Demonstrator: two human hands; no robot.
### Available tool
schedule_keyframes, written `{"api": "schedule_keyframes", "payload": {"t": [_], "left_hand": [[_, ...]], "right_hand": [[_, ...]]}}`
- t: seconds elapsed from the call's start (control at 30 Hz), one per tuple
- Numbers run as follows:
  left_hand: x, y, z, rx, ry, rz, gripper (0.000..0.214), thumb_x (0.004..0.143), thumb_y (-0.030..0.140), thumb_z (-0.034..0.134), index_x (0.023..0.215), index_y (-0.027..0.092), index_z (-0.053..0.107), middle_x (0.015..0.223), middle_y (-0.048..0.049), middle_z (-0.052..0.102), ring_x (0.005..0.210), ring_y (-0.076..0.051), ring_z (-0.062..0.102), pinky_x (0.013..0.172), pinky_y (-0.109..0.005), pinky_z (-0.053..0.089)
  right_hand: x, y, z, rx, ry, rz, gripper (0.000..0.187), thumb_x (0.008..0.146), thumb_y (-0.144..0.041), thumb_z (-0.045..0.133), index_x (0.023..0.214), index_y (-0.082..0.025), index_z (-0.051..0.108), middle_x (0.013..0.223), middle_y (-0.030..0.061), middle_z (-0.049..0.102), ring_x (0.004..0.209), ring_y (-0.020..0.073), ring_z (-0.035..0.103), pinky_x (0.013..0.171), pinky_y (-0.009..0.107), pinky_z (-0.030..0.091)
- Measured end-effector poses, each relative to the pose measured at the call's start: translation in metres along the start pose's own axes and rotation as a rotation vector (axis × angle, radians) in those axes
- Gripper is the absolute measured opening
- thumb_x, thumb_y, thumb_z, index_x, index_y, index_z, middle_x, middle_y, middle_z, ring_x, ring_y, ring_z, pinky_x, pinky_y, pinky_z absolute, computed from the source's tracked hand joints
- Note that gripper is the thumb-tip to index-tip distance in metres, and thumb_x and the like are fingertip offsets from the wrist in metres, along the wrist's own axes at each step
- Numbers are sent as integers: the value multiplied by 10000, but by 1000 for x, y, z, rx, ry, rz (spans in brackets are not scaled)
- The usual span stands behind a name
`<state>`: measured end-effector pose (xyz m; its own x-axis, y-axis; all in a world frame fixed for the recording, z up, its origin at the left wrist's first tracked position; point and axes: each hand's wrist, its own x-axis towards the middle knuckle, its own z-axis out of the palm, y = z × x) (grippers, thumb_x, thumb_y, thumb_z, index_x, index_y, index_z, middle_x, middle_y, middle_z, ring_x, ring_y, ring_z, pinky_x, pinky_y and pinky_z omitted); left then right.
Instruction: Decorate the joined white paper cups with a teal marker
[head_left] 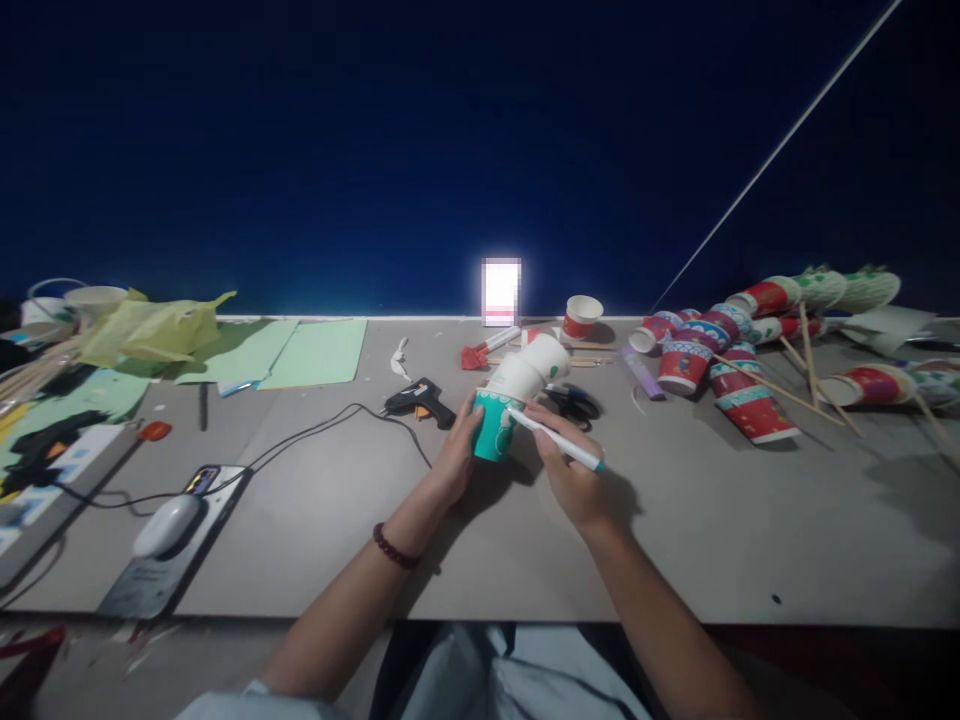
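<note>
My left hand (456, 448) is closed around the side of a teal paper cup (491, 438) with a white scalloped pattern. White paper cups (525, 370) are joined to it in a curved row that leans up and to the right. In my right hand (568, 465) is a white marker (566, 442) with a teal end, its tip at the teal cup's surface. Just left of the cups lies a black glue gun (421, 400) with an orange trigger. Behind my right hand rest dark-handled scissors (574, 403), partly hidden.
Chains of decorated red and blue cups (686, 360) with wooden sticks lie at the right. A single red cup (581, 320) stands at the back. Left are green paper sheets (315, 355), a yellow plastic bag (154, 330), a power strip (64, 490) and a phone (150, 575) under a white case (166, 527).
</note>
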<state>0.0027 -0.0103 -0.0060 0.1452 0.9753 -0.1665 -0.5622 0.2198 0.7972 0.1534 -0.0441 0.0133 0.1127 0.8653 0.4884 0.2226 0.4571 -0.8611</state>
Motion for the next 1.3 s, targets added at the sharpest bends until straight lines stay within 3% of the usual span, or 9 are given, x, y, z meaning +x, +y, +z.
{"api": "schedule_keyframes", "payload": {"t": [0.17,0.43,0.57,0.7,0.93,1.17,1.3], "left_hand": [[2,-3,-3,-4,11,1,456,833,421,655,1279,347,591,1335,5,607,1303,-248,488,1077,-373,382],[3,-4,-5,-14,-21,-6,476,846,411,645,1307,324,568,1379,-10,573,1284,-245,505,1055,-367,395],[3,-2,-3,0,22,-15,481,830,426,657,1292,316,581,1374,-16,575,1285,-256,500,1047,-377,404],[2,-1,-1,3,-11,7,466,840,422,645,1290,319,585,1351,-9,594,1268,-248,518,1044,-367,405],[2,-2,-3,-7,-25,-6,470,845,417,640,1300,311,578,1346,-21,598,1273,-247,515,1050,-369,400],[1,-1,-2,12,-15,-20,522,847,444,629,1346,323,536,1386,-21,567,1316,-265,472,1095,-410,354],[2,-1,-2,20,-12,-25,517,840,447,637,1336,330,548,1375,-20,577,1316,-270,471,1091,-415,362]], "right_hand": [[0,-1,-2,10,-59,8,191,886,-242,585,976,-224,754,1189,88,725,1147,264,667,963,379,540],[0,2,0,29,14,50,207,899,-246,580,1036,-257,734,1175,61,733,1110,237,686,970,367,538],[1,1,-2,36,-24,25,200,886,-235,590,1013,-244,744,1197,73,723,1120,243,682,956,356,540],[1,-1,-3,26,-59,9,191,878,-222,584,957,-221,757,1182,92,728,1154,261,663,964,366,533],[0,1,-1,35,-6,29,213,894,-232,581,1037,-262,736,1194,58,725,1103,233,689,947,357,549],[0,1,-2,32,-50,21,195,889,-254,584,982,-227,753,1186,85,727,1150,264,664,966,386,538],[0,1,-1,30,-4,49,209,897,-281,577,1015,-241,745,1181,74,730,1108,259,686,963,394,544]]}}
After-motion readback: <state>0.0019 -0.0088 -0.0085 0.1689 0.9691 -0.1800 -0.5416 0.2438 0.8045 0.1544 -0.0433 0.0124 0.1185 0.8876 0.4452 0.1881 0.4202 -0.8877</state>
